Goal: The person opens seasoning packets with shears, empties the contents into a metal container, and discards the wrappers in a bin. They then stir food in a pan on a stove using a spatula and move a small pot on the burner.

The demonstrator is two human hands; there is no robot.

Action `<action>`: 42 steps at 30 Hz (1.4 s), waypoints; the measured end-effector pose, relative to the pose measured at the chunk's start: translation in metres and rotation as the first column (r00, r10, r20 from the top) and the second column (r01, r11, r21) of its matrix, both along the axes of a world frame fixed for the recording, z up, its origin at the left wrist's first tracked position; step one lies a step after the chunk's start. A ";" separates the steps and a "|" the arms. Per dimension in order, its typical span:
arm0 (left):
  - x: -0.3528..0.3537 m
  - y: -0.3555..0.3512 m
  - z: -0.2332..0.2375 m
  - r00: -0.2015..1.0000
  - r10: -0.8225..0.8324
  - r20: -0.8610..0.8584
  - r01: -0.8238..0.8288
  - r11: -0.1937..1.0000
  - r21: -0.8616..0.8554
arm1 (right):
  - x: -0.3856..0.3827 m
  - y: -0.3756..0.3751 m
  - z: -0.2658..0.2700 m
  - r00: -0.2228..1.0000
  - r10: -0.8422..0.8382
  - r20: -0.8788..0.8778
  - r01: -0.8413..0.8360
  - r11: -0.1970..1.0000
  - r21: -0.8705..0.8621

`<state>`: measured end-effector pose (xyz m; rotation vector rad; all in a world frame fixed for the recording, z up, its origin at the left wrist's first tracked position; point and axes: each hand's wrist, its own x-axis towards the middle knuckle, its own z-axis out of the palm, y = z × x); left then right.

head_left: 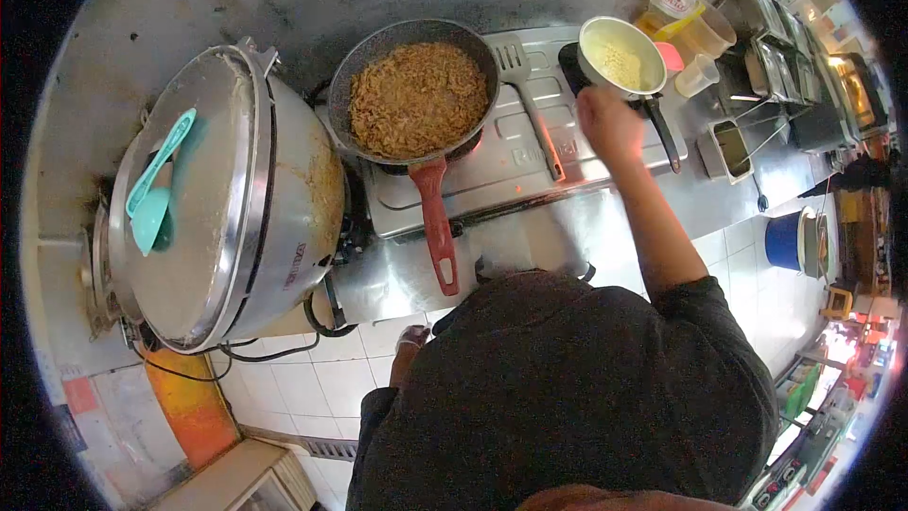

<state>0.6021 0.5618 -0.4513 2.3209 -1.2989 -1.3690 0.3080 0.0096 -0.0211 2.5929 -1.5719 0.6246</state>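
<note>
My right hand (608,121) is closed just in front of a small white saucepan (626,30); whatever its fingers hold is hidden. Pale yellow crumbly food (619,64) lies inside the saucepan, whose black handle (662,132) points toward me beside my wrist. My left hand (412,335) hangs low near my body, partly hidden, with its fingers unclear. A speckled frying pan (342,123) full of browned shredded food (416,95) sits on the lit burner, its red handle (435,227) toward me. Between the pans a slotted turner (534,114) lies across the stove top (402,197).
At left stands a large lidded steel pot (303,161) with a turquoise ladle (156,180) on its lid. Plastic tubs (707,33), a small cup (697,76) and a metal container (726,151) are to the right. A blue bucket (783,241) stands on the floor.
</note>
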 end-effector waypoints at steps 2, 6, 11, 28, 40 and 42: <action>0.004 -0.005 -0.007 0.996 -0.075 0.054 0.072 0.996 0.059 | -0.007 -0.017 0.030 0.989 -0.146 -0.027 0.144 0.988 -0.061; 0.003 -0.007 0.016 0.999 0.037 -0.025 -0.031 0.977 0.211 | -0.020 -0.058 0.051 0.995 -0.101 0.008 0.101 0.976 -0.194; 0.004 0.001 0.016 0.999 0.038 -0.006 -0.037 0.988 0.147 | 0.006 -0.017 0.034 0.960 0.017 -0.281 0.004 0.997 0.075; 0.003 0.009 0.028 0.999 0.047 -0.003 -0.047 0.999 -0.004 | 0.022 -0.040 -0.023 0.634 0.190 -0.750 -0.311 0.950 -0.022; 0.007 0.024 -0.018 0.976 -0.078 0.204 0.106 0.986 -0.131 | 0.024 -0.060 -0.022 0.426 0.289 -0.857 -0.543 0.839 0.013; 0.000 0.028 -0.015 0.957 0.129 0.261 -0.096 0.986 -0.136 | 0.024 -0.063 -0.020 0.413 0.322 -0.852 -0.596 0.803 0.014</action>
